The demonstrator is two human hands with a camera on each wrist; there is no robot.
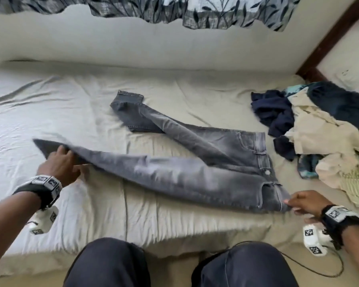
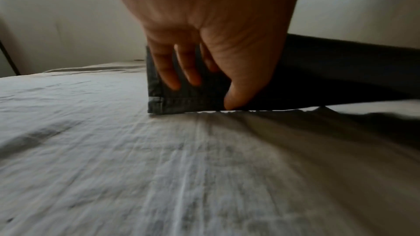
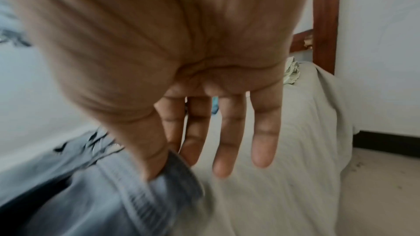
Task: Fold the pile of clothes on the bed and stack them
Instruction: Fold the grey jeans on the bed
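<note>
Grey jeans lie spread across the bed, waistband to the right and legs apart; the far leg is doubled back at its hem. My left hand grips the near leg's hem and holds it a little off the sheet; in the left wrist view the fingers lie over the hem with the thumb at its lower edge. At the right, my right hand pinches the near waistband corner between thumb and forefinger, the other fingers straight. The unfolded pile of clothes sits at the far right.
A wrinkled beige sheet covers the bed, with bare sheet on the left and along the front edge. A wooden bed frame stands at the back right, a patterned curtain hangs above. My knees are at the front edge.
</note>
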